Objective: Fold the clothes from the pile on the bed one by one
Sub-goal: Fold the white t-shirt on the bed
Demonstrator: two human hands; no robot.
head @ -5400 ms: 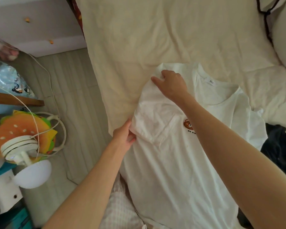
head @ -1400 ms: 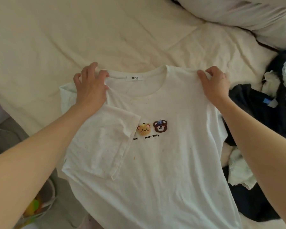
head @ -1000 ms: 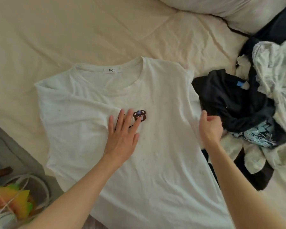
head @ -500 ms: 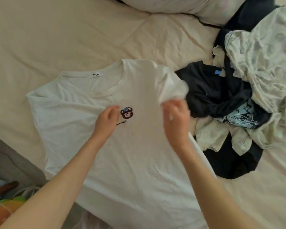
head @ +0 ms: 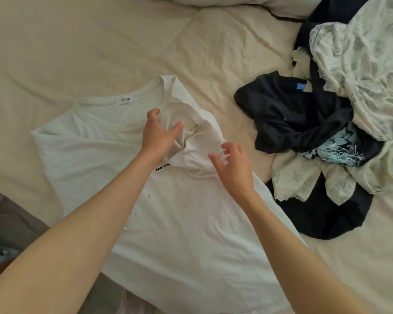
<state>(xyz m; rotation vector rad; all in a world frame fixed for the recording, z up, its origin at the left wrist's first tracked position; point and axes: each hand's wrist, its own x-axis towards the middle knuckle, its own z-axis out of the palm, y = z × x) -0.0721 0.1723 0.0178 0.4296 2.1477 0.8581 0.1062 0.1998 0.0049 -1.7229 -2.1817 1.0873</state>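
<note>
A white T-shirt with a small bear print lies front up on the cream bed sheet, collar away from me. Its right sleeve and shoulder are folded in over the chest in a bunched flap. My left hand rests on the chest beside that flap with fingers spread. My right hand hovers just over the flap's lower edge, fingers loosely spread and holding nothing. The pile of clothes, dark and pale pieces tangled together, sits to the right of the shirt.
A pillow lies along the top edge of the bed. The bed's left edge drops to a grey floor with some blue and orange objects at the lower left. The shirt's hem hangs over the near edge.
My right hand carried the right sleeve across the chest and let it go; the flap now covers the bear print. My left hand shifted up beside it and spread its fingers.
</note>
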